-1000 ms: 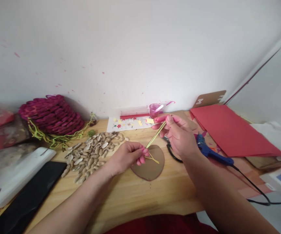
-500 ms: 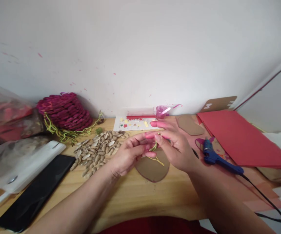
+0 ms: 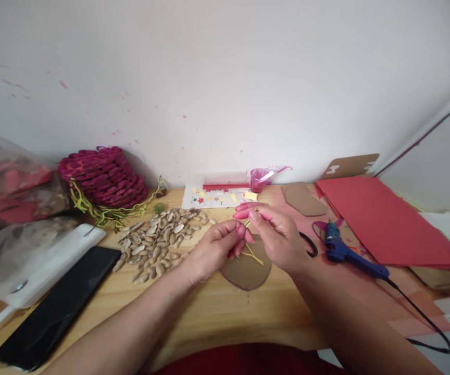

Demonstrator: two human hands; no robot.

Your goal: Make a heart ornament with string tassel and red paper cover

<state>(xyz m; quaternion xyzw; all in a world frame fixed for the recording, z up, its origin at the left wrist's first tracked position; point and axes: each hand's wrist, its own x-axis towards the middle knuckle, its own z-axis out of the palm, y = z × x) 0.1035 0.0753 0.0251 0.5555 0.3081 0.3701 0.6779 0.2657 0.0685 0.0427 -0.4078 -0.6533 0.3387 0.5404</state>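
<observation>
Some yellow-green yarn runs between my two hands. My left hand pinches it with thumb and index finger. Closed on the same yarn from the other side is my right hand, its fingertips reddened. Loose yarn ends hang below the fingers, over a rounded brown cardboard piece lying on the table. A black scissor-like handle loop shows beside my right hand. Left of my left hand lies a heap of peanut shells.
At the left are a purple woven basket, a black phone, a white device and plastic bags. A blue glue gun with a cord and red sheets lie right. Star stickers and a purple cup stand behind.
My left hand has closed into a tighter pinch, and the yarn is now straighter between my hands. My right hand's fingers have folded down, uncovering a small yellow piece behind them.
</observation>
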